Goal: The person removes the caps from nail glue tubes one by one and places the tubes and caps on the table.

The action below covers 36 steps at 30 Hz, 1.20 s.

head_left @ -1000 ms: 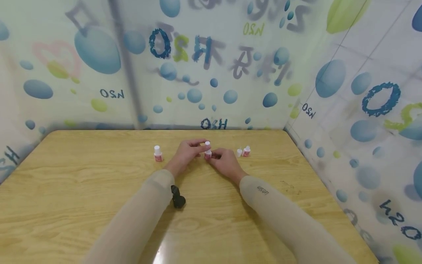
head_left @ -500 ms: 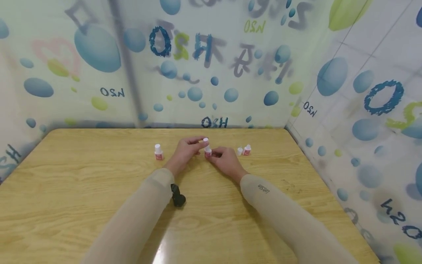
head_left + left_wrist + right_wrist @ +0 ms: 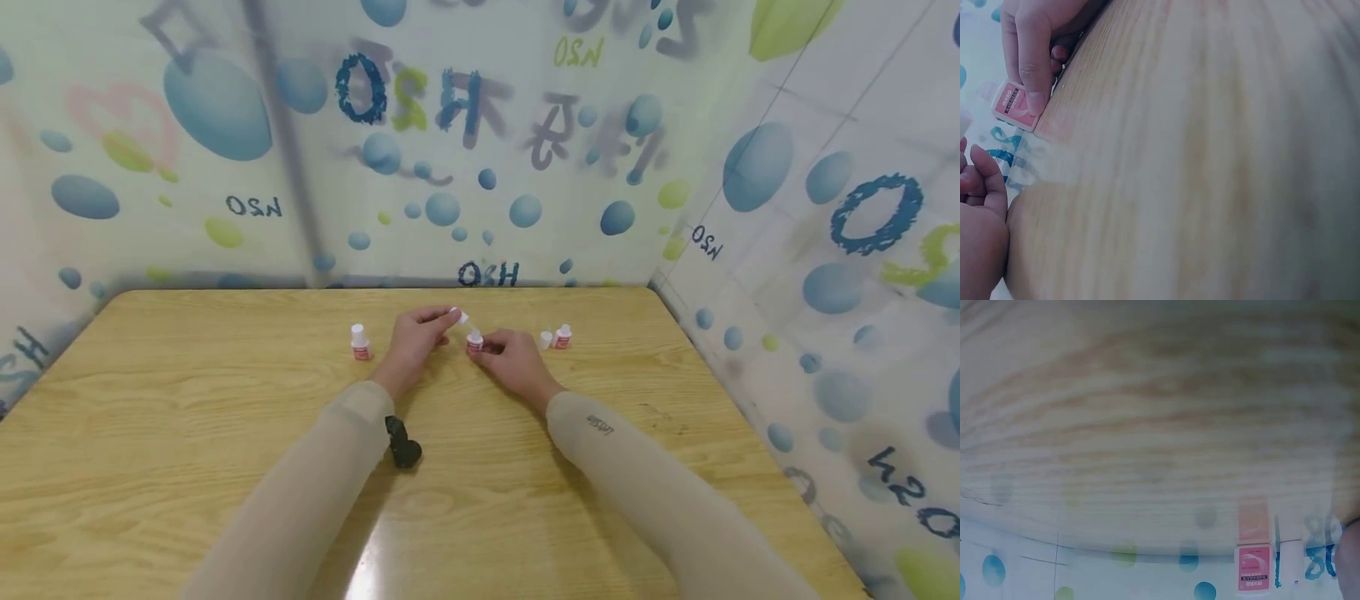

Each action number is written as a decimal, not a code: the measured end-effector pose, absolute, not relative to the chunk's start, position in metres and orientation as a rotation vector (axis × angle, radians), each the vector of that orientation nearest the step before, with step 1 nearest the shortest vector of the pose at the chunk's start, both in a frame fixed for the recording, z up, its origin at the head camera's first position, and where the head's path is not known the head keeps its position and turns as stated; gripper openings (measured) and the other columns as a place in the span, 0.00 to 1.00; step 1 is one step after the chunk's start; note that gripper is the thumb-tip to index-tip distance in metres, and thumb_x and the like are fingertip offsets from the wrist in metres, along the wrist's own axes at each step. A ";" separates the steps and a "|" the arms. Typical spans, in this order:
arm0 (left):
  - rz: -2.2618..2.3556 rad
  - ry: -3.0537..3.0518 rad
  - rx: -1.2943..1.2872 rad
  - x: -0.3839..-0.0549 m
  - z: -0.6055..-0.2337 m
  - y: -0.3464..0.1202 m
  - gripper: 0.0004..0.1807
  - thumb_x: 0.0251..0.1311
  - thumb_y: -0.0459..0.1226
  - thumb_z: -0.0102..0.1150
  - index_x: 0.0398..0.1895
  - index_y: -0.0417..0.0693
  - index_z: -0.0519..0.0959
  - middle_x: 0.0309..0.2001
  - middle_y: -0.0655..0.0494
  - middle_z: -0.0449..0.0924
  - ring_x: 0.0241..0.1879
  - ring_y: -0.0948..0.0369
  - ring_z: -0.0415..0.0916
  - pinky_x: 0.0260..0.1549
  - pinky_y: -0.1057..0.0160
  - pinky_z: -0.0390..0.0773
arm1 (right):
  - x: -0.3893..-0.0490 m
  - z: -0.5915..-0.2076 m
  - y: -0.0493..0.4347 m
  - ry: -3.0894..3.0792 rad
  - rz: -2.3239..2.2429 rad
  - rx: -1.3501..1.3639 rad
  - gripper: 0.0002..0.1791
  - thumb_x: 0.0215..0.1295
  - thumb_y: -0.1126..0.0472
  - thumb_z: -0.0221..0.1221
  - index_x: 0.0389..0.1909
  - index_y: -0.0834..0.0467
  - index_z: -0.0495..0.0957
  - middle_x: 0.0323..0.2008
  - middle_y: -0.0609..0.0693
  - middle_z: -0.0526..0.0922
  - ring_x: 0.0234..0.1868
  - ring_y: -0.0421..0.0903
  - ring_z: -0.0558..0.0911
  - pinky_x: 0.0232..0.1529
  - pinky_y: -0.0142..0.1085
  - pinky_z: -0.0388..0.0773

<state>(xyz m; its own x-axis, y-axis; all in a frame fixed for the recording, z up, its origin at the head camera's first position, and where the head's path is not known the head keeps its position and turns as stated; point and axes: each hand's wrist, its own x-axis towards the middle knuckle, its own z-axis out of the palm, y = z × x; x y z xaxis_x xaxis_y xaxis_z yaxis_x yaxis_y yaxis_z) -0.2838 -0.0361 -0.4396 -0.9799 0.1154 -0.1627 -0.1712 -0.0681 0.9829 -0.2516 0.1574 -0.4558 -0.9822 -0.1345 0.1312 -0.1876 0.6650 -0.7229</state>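
In the head view my right hand (image 3: pixel 513 360) holds a small pink-and-white nail glue bottle (image 3: pixel 475 343) by its lower part, upright on the table. My left hand (image 3: pixel 412 346) pinches a white cap (image 3: pixel 459 316) above it. The cap leans to the left, and a pale stem runs from it to the bottle's mouth; whether its tip is inside is too small to tell. In the left wrist view the fingers of the right hand (image 3: pixel 1032 44) press against the bottle (image 3: pixel 1015 106), while the left hand (image 3: pixel 982 200) shows at the lower left.
A capped bottle (image 3: pixel 361 343) stands to the left on the wooden table (image 3: pixel 225 442). Right of my hands are another bottle (image 3: pixel 562 337) and a loose white cap (image 3: pixel 546 340) beside it. A black object (image 3: pixel 405 450) sits at my left cuff. Patterned walls border the table.
My left hand has drawn the white cap up and to the left off the bottle, tilting it. The right hand stays around the bottle.
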 end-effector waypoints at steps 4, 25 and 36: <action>2.197 1.971 -0.099 -0.288 -0.443 -0.037 0.22 0.72 0.44 0.68 0.63 0.42 0.84 0.64 0.51 0.81 0.51 0.59 0.80 0.44 0.72 0.82 | -0.253 -0.456 0.157 -2.799 1.222 0.274 0.13 0.69 0.54 0.72 0.49 0.55 0.91 0.46 0.51 0.92 0.46 0.47 0.86 0.55 0.44 0.83; 2.343 1.853 -0.217 -0.281 -0.439 -0.040 0.21 0.74 0.43 0.66 0.64 0.45 0.81 0.46 0.59 0.78 0.30 0.66 0.69 0.38 0.69 0.82 | -0.253 -0.460 0.160 -2.805 1.258 0.239 0.12 0.68 0.54 0.72 0.48 0.54 0.91 0.41 0.50 0.91 0.41 0.45 0.84 0.49 0.41 0.82; 2.302 1.934 -0.175 -0.269 -0.428 -0.024 0.09 0.73 0.41 0.64 0.49 0.49 0.79 0.42 0.58 0.87 0.29 0.63 0.77 0.37 0.68 0.84 | -0.254 -0.459 0.160 -2.805 1.256 0.257 0.12 0.69 0.54 0.72 0.50 0.53 0.90 0.45 0.49 0.91 0.45 0.45 0.85 0.54 0.44 0.83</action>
<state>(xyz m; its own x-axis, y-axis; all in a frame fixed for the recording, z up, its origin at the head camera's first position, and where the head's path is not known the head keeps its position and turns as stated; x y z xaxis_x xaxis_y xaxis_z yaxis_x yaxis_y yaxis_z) -0.2686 -0.0244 -0.4276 -0.9848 0.0247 -0.1720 -0.1737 -0.1702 0.9700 -0.2542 0.1603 -0.4594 -0.9844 -0.1280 0.1203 -0.1750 0.6545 -0.7356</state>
